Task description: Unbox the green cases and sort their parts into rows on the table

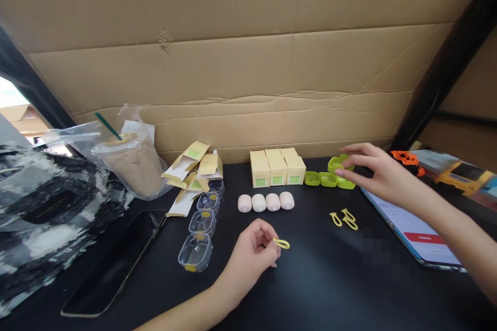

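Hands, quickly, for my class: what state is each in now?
Left hand: closed, pinching a yellow loop.
Right hand: partly open at a green container; whether it grips cannot be told.

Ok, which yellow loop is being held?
The yellow loop pinched in the left hand; the other three lie together on the black table.

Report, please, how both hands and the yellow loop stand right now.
Left hand pinching yellow loop. Right hand at rightmost green cases, fingers parted, contact unclear. Three more loops lying between left hand and lit phone.
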Demonstrator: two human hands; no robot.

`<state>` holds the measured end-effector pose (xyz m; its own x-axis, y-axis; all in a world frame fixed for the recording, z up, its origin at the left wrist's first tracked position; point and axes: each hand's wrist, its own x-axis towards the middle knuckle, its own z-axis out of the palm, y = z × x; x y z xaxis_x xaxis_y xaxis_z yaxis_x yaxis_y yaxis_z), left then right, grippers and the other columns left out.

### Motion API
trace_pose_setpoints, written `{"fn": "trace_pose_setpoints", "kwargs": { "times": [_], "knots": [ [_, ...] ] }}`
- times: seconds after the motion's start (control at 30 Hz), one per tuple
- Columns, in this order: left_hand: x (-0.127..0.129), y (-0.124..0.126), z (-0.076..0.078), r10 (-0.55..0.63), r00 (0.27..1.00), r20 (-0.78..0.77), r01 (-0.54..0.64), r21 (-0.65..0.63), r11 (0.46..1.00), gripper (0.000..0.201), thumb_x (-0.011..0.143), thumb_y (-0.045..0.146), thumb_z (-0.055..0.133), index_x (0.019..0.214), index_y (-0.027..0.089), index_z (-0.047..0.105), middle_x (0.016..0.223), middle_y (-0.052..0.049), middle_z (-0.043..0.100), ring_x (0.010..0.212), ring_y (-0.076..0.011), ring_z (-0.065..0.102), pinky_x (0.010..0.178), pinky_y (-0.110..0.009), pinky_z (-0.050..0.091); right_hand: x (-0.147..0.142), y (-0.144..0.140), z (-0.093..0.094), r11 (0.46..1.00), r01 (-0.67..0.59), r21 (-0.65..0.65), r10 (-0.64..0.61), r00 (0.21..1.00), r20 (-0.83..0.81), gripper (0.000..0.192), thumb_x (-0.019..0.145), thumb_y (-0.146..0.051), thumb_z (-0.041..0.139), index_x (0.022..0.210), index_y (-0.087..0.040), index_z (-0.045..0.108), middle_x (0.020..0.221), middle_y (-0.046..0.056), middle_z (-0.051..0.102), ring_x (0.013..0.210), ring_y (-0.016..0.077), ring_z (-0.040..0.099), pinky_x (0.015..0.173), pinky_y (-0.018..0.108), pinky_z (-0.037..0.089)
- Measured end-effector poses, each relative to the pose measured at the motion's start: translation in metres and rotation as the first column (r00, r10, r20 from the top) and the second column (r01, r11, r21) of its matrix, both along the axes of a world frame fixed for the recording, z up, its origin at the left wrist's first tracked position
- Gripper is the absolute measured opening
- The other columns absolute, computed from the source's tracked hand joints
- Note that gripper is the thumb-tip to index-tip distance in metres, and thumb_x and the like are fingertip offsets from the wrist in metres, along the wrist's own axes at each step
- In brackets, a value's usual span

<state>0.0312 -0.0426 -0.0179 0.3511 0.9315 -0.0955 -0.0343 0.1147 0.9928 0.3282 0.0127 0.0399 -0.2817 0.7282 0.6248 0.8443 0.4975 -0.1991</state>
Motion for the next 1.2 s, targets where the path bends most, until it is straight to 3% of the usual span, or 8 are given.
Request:
{"fn": "trace_pose_setpoints", "kwargs": {
  "times": [0.13, 0.3, 0.47, 0.77, 1.0, 1.2],
  "knots": [
    [0.001, 0.001, -0.002, -0.017, 0.999, -0.042, 0.018, 0.032, 0.999, 0.015, 0.062, 0.024, 0.060, 0.069, 0.016, 0.050, 0.060, 0.002, 0.054, 0.056, -0.0096, 0.048, 0.051, -0.022, 0.041, 0.032, 0.040, -0.003, 0.984, 0.034, -0.177, -0.031, 0.999, 0.023, 0.036, 0.081, -0.054, 0.053, 0.074, -0.021, 0.066, 0.103, 0.012, 0.059, 0.096, 0.0290, 0.059, 0.090, 0.047, 0.044],
    [0.001, 0.000, 0.002, -0.029, 0.997, -0.076, 0.033, 0.048, 0.998, 0.016, 0.063, 0.025, 0.061, 0.070, 0.016, 0.050, 0.060, 0.002, 0.053, 0.056, -0.0099, 0.048, 0.051, -0.022, 0.040, 0.021, 0.091, -0.024, 0.936, 0.010, -0.353, 0.005, 0.999, 0.043, 0.028, 0.085, -0.042, 0.057, 0.079, -0.016, 0.065, 0.086, 0.005, 0.064, 0.080, 0.0198, 0.063, 0.076, 0.036, 0.051],
    [0.001, 0.000, 0.002, -0.031, 0.996, -0.079, 0.033, 0.034, 0.999, 0.015, 0.064, 0.025, 0.061, 0.070, 0.016, 0.050, 0.061, 0.002, 0.053, 0.057, -0.0100, 0.047, 0.052, -0.022, 0.041, 0.009, 0.120, -0.040, 0.878, 0.001, -0.479, 0.038, 0.997, 0.070, 0.024, 0.092, -0.033, 0.053, 0.109, -0.017, 0.059, 0.109, 0.005, 0.062, 0.090, 0.0182, 0.062, 0.078, 0.037, 0.053],
    [-0.001, 0.001, 0.000, -0.055, 0.995, -0.082, 0.057, 0.028, 0.998, 0.011, 0.065, 0.020, 0.059, 0.071, 0.016, 0.051, 0.063, 0.002, 0.054, 0.057, -0.0094, 0.047, 0.054, -0.024, 0.040, 0.008, 0.123, -0.047, 0.828, -0.051, -0.559, 0.165, 0.974, 0.155, 0.026, 0.092, -0.031, 0.053, 0.114, -0.018, 0.057, 0.116, 0.007, 0.059, 0.095, 0.0194, 0.061, 0.081, 0.039, 0.052],
    [-0.002, 0.000, -0.001, -0.066, 0.996, -0.061, 0.068, 0.032, 0.997, 0.016, 0.064, 0.024, 0.063, 0.071, 0.016, 0.051, 0.063, 0.002, 0.054, 0.058, -0.0097, 0.047, 0.054, -0.023, 0.040, 0.004, 0.113, -0.043, 0.866, -0.062, -0.497, 0.170, 0.970, 0.175, 0.025, 0.092, -0.032, 0.053, 0.112, -0.018, 0.057, 0.114, 0.007, 0.060, 0.094, 0.0191, 0.061, 0.081, 0.039, 0.052],
    [-0.002, -0.001, 0.000, -0.066, 0.996, -0.059, 0.068, 0.018, 0.998, 0.020, 0.064, 0.028, 0.066, 0.070, 0.016, 0.051, 0.063, 0.002, 0.054, 0.057, -0.0094, 0.047, 0.056, -0.024, 0.039, 0.003, 0.098, -0.037, 0.915, -0.002, -0.404, 0.083, 0.980, 0.183, 0.023, 0.092, -0.033, 0.052, 0.108, -0.017, 0.059, 0.111, 0.006, 0.061, 0.094, 0.0187, 0.061, 0.082, 0.040, 0.051]
  ]
}}
